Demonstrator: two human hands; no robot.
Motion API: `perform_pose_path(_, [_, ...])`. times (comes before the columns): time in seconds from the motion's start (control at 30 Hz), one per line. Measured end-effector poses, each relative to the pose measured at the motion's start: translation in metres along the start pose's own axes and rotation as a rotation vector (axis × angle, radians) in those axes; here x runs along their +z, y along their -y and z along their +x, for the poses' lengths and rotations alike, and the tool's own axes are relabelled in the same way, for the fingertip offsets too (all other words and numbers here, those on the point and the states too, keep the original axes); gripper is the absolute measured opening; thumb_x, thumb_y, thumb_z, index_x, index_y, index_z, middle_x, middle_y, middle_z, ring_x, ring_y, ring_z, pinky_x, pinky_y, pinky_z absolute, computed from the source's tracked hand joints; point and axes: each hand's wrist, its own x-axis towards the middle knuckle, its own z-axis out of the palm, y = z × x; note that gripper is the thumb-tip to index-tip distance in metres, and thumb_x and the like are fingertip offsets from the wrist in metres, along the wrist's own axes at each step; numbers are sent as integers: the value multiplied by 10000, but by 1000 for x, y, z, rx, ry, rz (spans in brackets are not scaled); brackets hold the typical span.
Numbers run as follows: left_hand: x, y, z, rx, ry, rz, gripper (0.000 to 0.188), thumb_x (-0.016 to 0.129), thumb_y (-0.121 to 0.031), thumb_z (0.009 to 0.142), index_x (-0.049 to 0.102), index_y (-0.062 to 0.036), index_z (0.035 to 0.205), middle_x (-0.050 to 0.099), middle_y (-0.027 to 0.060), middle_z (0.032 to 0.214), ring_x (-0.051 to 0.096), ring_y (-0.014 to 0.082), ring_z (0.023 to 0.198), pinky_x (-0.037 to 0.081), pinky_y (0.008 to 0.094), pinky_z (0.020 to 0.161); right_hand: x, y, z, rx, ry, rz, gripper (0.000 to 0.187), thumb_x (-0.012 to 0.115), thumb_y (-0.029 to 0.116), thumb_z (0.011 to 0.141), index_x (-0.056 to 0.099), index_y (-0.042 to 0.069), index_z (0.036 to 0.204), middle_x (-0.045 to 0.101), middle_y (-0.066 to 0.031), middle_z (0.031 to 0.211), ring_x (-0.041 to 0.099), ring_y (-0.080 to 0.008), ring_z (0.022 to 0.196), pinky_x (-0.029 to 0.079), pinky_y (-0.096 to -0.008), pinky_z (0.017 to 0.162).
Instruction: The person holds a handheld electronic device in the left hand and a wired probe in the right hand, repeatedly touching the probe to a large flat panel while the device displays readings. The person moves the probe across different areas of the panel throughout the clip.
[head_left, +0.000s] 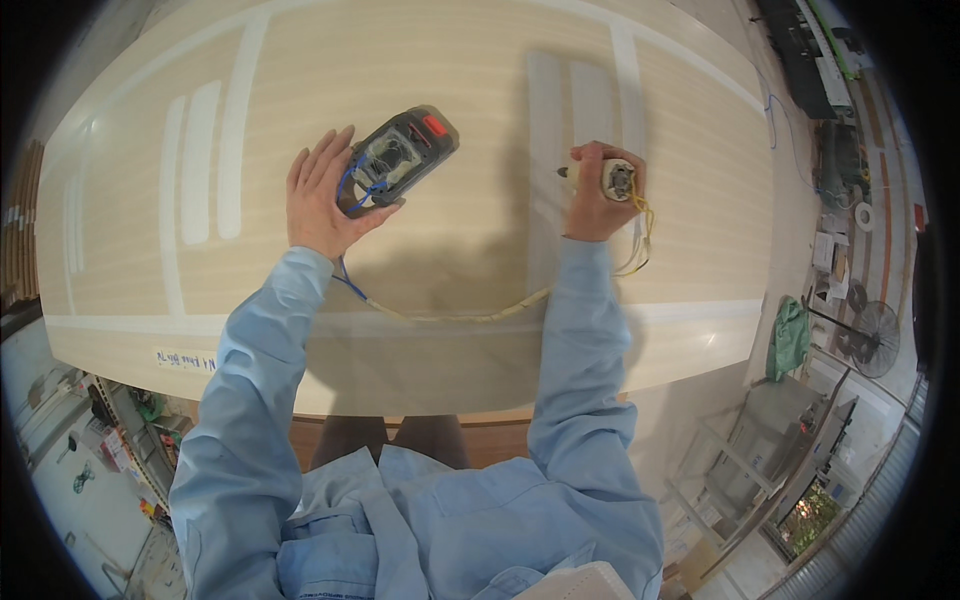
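Note:
A black tool battery pack [405, 150] with a red button lies on the large pale board [480, 230]. Blue wires [352, 192] are fixed to its exposed end. My left hand [330, 195] is spread around that end, with the fingers along one side and the thumb stretched along the lower edge. To the right, my right hand [597, 205] is wrapped round a small cream, round-bodied wired device [617, 180], which looks like a motor. A dark pointed tip [562, 172] sticks out at its left. Yellow wires leave its metal end, and a taped cable [460, 318] sags between the two parts.
White strips [200, 160] run across the board's surface. Beyond its right edge are a standing fan [872, 338], a green bag [789, 338] and a metal frame [740, 460]. Shelving with small items [125, 435] stands at the lower left.

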Motion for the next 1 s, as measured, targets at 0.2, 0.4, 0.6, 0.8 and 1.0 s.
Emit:
perform_pose_path(0.2, [0,0,1,5,-5,13,890,905,-455,692,562,-64,1415,532,87,1539,451,321,1454,317,526,1203,-1,3,-5,9,-25,-38,190,738,-6,903,564,4,978,708,-123,861,703,-185,756,593,-312,700])
perform_pose_path(0.4, [1,1,0,6,-2,-2,899,900,-453,699,554,-58,1429,531,93,1539,452,330,1451,316,531,1200,-15,11,-17,-3,-12,-15,197,745,-1,902,565,-2,984,709,-127,863,706,-189,758,596,-317,699])
perform_pose_path(0.6, [2,1,1,14,-11,5,893,901,-450,700,558,-54,1424,538,102,1531,456,336,1447,315,535,1198,-13,11,-23,5,-26,-39,192,735,-20,899,561,3,977,709,-139,874,704,-190,758,596,-315,695])
perform_pose_path(0.8, [3,1,0,25,-22,-1,892,904,-448,698,559,-61,1424,549,107,1518,460,337,1444,316,531,1197,-28,21,-32,-19,13,-3,186,726,-32,905,559,-2,983,707,-135,880,704,-188,765,594,-310,680])
perform_pose_path(1.0, [3,1,-1,18,-28,-1,878,904,-450,701,565,-69,1415,549,104,1518,458,331,1447,317,524,1198,-27,16,-36,53,13,-43,185,720,-36,907,555,-4,985,706,-137,880,707,-190,771,594,-317,678])
